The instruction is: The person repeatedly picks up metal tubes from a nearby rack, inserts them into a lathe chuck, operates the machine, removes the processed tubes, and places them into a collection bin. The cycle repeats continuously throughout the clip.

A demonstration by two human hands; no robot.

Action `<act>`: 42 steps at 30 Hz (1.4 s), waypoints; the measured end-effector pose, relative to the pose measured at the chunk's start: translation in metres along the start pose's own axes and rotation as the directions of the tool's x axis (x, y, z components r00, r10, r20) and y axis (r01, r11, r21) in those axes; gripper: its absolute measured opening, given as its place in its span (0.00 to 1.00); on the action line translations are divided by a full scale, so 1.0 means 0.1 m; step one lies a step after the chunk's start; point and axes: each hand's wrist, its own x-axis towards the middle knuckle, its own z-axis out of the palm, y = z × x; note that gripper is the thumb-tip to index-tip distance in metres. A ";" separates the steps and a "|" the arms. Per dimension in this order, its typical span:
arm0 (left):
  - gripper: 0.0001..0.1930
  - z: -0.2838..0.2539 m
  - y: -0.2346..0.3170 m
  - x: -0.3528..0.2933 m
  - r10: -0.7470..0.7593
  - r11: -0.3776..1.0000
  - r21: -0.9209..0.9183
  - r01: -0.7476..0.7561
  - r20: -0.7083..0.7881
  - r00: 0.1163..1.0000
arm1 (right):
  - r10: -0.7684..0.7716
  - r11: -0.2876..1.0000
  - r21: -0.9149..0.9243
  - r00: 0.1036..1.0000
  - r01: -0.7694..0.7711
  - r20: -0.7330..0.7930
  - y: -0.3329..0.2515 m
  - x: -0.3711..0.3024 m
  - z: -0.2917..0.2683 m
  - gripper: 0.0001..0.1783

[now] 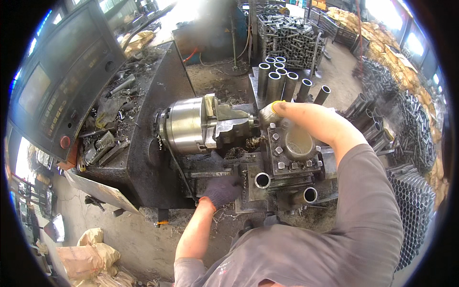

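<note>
A lathe's steel chuck (189,125) sits left of centre, its stepped jaws (228,122) pointing right. My right hand (270,115), in a pale glove with a yellow cuff, is just right of the jaws, behind the bolted tool post (292,158). Its fingers are mostly hidden, and whether they grip anything does not show. Low in front of the chuck, my left hand (222,191) in a dark glove is at the left edge of the carriage (248,193). Its fingers are dark and blurred. A short tube (262,180) stands upright on the carriage, near another tube (306,196).
Several cut tubes (277,81) stand upright beyond the tool post. Wire cages of metal parts (291,40) and stacked tubes (411,210) are at the back and right. Tools and chips litter the headstock top (158,71). Sacks (88,258) lie on the floor at lower left.
</note>
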 end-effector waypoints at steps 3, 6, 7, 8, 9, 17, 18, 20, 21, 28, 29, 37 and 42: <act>0.18 0.23 0.05 0.19 0.088 0.996 -0.013 -0.089 -0.075 0.993 | 0.728 0.675 0.412 0.642 -0.611 -0.240 0.29 -0.01 -0.12 0.12; 0.19 0.26 0.06 0.34 0.165 0.978 0.002 -0.207 -0.607 0.777 | 0.907 0.262 0.944 0.284 0.200 -0.311 0.40 -0.22 -0.44 0.18; 0.20 0.21 0.07 0.36 0.212 0.966 0.047 -0.255 -0.710 0.671 | 0.911 0.286 0.958 0.303 0.019 -0.278 0.37 -0.28 -0.53 0.19; 0.20 0.14 0.08 0.36 0.229 0.955 0.076 -0.287 -0.805 0.547 | 0.905 0.351 0.928 0.302 -0.128 -0.301 0.31 -0.36 -0.59 0.21; 0.22 0.05 0.11 0.35 0.288 0.940 0.121 -0.318 -0.781 0.554 | 0.872 0.430 0.871 0.361 -0.237 -0.332 0.24 -0.40 -0.63 0.22; 0.33 -0.58 0.59 1.22 0.538 0.785 0.616 -0.060 -0.631 0.558 | 0.298 0.612 0.761 0.954 -0.217 0.032 -0.05 0.00 -0.11 0.14; 0.32 -0.59 0.59 1.34 0.546 0.792 0.605 -0.084 -0.640 0.541 | 0.280 0.702 0.698 0.956 -0.145 -0.083 0.01 0.06 0.01 0.13; 0.30 -0.60 0.60 1.59 0.442 0.844 0.527 -0.103 -0.573 0.690 | 0.235 0.761 0.649 0.940 -0.019 -0.249 0.14 0.10 0.27 0.11; 0.29 -0.60 0.61 1.69 0.404 0.849 0.525 -0.068 -0.561 0.722 | 0.211 0.571 0.819 0.955 0.053 -0.209 0.24 0.06 0.39 0.11; 0.22 -0.54 0.54 1.76 0.373 0.861 0.509 -0.005 -0.625 0.685 | -0.564 0.729 0.172 0.723 0.663 -0.398 0.77 0.30 0.64 0.22; 0.22 -0.53 0.52 1.75 0.397 0.863 0.503 -0.038 -0.631 0.666 | -0.558 0.706 0.207 0.712 0.677 -0.426 0.75 0.32 0.62 0.20; 0.20 -0.41 0.53 1.78 0.457 0.793 0.606 0.061 -0.659 0.597 | -0.174 0.270 0.944 0.955 -0.190 0.241 0.43 -0.14 0.37 0.23; 0.24 -0.44 0.55 1.77 0.487 0.770 0.626 0.123 -0.702 0.520 | -0.067 0.538 0.825 0.985 0.169 -0.159 0.46 0.16 0.61 0.20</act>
